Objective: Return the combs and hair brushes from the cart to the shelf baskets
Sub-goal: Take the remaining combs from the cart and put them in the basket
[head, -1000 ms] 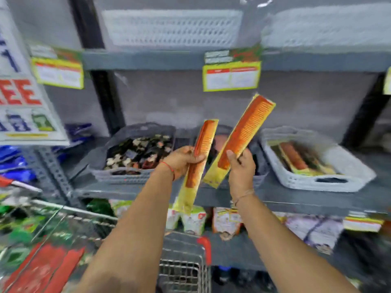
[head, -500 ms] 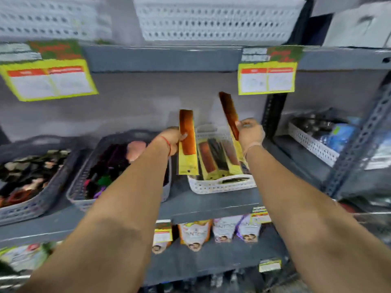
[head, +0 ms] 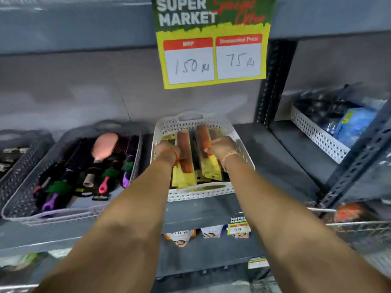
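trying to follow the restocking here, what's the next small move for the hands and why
Probably open both hands and draw them back. The left hand and right hand each hold a packaged orange comb already lying down inside the white basket, on the combs stored there, so only the release seems left.

Both bare forearms reach forward side by side. The left hand (head: 167, 152), red thread at its wrist, and right hand (head: 222, 148) are curled closed, knuckles up.
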Motion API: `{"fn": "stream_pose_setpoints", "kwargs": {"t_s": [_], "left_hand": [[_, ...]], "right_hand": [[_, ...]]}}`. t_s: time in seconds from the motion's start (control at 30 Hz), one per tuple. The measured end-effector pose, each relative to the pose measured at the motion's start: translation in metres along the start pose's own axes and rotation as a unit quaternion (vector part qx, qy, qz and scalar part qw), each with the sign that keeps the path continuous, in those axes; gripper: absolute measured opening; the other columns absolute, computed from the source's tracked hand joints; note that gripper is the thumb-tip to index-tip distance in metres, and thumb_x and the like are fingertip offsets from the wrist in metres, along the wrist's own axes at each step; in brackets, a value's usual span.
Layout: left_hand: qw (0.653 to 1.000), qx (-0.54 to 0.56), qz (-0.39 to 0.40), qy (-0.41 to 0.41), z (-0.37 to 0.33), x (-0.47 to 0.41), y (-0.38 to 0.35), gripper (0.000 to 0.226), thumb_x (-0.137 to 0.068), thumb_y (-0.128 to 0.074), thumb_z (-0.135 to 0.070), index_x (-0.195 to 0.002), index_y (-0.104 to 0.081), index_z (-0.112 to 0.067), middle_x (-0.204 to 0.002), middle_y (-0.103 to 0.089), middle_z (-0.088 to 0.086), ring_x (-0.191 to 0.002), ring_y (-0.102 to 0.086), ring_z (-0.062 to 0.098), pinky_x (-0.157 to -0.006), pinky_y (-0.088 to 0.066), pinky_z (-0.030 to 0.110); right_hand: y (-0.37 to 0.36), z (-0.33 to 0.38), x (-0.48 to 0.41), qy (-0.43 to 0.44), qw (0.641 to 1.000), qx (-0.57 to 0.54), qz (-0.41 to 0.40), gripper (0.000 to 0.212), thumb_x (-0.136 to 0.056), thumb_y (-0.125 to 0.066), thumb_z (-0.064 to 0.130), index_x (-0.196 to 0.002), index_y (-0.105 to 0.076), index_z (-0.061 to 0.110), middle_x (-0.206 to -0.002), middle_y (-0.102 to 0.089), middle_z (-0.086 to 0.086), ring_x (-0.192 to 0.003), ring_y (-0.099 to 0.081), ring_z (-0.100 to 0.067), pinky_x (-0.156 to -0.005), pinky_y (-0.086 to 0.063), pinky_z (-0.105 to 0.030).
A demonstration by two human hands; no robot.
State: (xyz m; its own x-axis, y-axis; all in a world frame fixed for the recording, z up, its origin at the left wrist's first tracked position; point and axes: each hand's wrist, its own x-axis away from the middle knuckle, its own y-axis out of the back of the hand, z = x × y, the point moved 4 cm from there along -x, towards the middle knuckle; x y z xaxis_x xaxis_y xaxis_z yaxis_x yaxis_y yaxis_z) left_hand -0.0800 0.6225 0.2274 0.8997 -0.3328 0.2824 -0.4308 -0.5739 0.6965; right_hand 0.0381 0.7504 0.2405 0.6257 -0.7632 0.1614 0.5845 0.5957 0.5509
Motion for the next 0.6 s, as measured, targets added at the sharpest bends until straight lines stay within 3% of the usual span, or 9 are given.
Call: {"fn": "stream_pose_setpoints", "kwargs": {"t_s": [0.1,0.2,0.37,0.5,0.6], "left_hand": [[0.993,-0.114,-0.018,-0.021,-0.001,0.009,0.003,0.048,-0.073,-0.075,-0.031,-0.108,-0.066,0.001,-0.113,-0.07,0.016,-0.106,-0.066,0.027,-0.077,-0.048,0.027],[0.986,-0.154,-0.027,-0.057,-0.005,0.015,0.006,0.05,-0.08,-0.068,-0.035,-0.114,-0.063,0.001,-0.119,-0.066,0.016,-0.112,-0.062,0.028,-0.072,-0.04,0.025],[0.965,-0.246,-0.044,-0.079,-0.008,0.028,0.007,0.057,-0.084,-0.058,-0.046,-0.119,-0.058,-0.001,-0.126,-0.062,0.016,-0.119,-0.057,0.031,-0.093,-0.047,0.036],[0.957,-0.25,-0.058,-0.136,-0.007,0.035,0.018,0.057,-0.09,-0.043,-0.05,-0.125,-0.055,-0.006,-0.128,-0.059,0.018,-0.12,-0.054,0.034,-0.096,-0.045,0.039],[0.966,-0.184,-0.051,-0.173,-0.001,0.043,0.038,0.055,-0.092,-0.04,-0.049,-0.13,-0.053,-0.012,-0.131,-0.059,0.02,-0.123,-0.053,0.034,-0.1,-0.042,0.035]], "right_hand": [[-0.015,-0.004,-0.003,0.014,0.987,0.159,-0.001,0.029,-0.081,-0.06,0.014,-0.108,-0.067,0.009,-0.123,-0.064,-0.011,-0.113,-0.06,-0.027,-0.099,-0.048,-0.032],[-0.021,-0.006,-0.002,0.046,0.97,0.24,-0.021,0.035,-0.083,-0.05,0.014,-0.115,-0.064,0.009,-0.13,-0.057,-0.013,-0.119,-0.051,-0.03,-0.104,-0.043,-0.035],[-0.018,-0.001,0.01,0.089,0.953,0.288,-0.027,0.037,-0.089,-0.05,0.014,-0.123,-0.057,0.005,-0.134,-0.048,-0.017,-0.125,-0.042,-0.032,-0.108,-0.04,-0.039],[-0.015,0.009,0.028,0.135,0.946,0.291,-0.037,0.05,-0.091,-0.046,0.04,-0.125,-0.052,0.004,-0.138,-0.044,-0.017,-0.125,-0.044,-0.035,-0.104,-0.042,-0.041],[-0.011,0.026,0.043,0.147,0.966,0.209,-0.048,0.064,-0.086,-0.041,0.058,-0.127,-0.048,0.009,-0.134,-0.051,-0.017,-0.121,-0.049,-0.036,-0.098,-0.044,-0.042]]}}
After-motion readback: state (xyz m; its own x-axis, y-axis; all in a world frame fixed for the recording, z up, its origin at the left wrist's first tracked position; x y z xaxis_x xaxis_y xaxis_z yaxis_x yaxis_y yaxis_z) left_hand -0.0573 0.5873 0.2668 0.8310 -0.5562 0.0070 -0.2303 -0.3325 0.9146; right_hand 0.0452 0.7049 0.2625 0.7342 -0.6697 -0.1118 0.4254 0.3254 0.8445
